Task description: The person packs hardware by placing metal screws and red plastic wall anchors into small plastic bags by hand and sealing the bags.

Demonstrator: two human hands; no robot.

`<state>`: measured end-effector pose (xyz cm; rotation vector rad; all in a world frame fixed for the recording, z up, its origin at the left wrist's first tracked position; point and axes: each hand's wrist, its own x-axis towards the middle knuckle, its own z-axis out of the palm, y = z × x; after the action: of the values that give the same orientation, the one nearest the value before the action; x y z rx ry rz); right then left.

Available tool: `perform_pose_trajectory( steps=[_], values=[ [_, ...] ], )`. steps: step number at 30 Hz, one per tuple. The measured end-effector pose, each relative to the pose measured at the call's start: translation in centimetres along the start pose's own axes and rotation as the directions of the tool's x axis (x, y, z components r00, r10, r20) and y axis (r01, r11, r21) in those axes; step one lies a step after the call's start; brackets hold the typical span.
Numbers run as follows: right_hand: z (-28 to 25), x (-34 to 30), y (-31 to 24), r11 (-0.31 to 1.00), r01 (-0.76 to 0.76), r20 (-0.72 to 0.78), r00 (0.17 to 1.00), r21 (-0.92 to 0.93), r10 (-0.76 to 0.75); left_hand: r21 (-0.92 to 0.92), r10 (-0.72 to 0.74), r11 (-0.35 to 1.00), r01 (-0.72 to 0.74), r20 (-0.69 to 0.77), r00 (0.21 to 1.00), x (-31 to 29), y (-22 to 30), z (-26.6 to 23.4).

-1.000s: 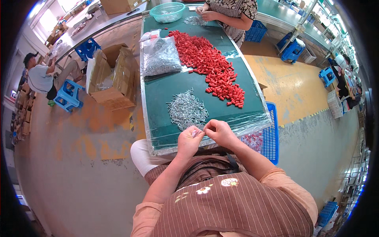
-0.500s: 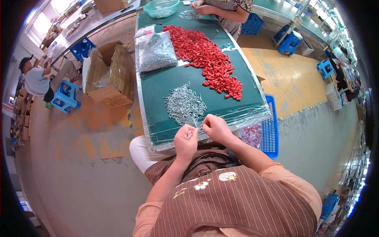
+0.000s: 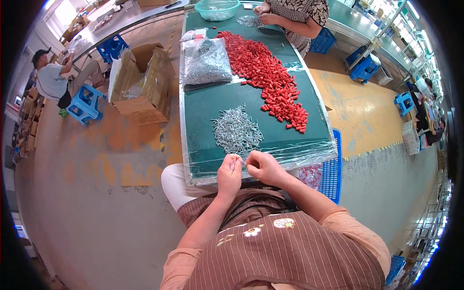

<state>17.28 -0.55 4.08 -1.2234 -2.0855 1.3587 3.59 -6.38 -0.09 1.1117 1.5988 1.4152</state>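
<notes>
My left hand [image 3: 229,173] is closed, with a small clear plastic bag [image 3: 240,163] at its fingertips; the bag shows only in part. Close beside it, the fingers of my right hand [image 3: 263,167] are pinched together at the bag's edge, and what lies in them is hidden. Both hands are just above the near edge of the green table [image 3: 203,166]. Beyond them lies a heap of silver screws [image 3: 237,129]. Farther back and to the right spreads a long pile of red plastic wall plugs [image 3: 266,72].
A large clear bag of metal pieces [image 3: 208,63] lies at the table's left. A teal basket [image 3: 217,10] stands at the far end, near a co-worker's hands [image 3: 267,14]. Right of the table is a blue crate [image 3: 331,174] with small filled bags; an open carton [image 3: 145,87] stands left.
The view has shifted, so the table and piles appear farther right. My two hands have come slightly closer together and still work at the plastic.
</notes>
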Motion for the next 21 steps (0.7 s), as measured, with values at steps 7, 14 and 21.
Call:
perform_pose_trajectory(
  steps=[7,14,21],
  values=[
    [-0.4,4.7,0.5,0.968,0.105,-0.008,0.994,-0.229,-0.11,-0.133,-0.182,0.974,0.184,0.032,0.983,0.5,-0.5,-1.6],
    [1.0,8.2,2.3,0.806,0.156,-0.068,0.97,-0.571,-0.235,-0.01,-0.138,0.99,0.137,-0.081,0.987,0.1,-0.9,-2.9],
    [0.0,9.2,3.6,0.883,0.179,-0.114,0.961,-0.434,-0.252,0.062,-0.14,0.987,0.146,-0.084,0.987,0.1,-0.2,-3.6]
  ],
)
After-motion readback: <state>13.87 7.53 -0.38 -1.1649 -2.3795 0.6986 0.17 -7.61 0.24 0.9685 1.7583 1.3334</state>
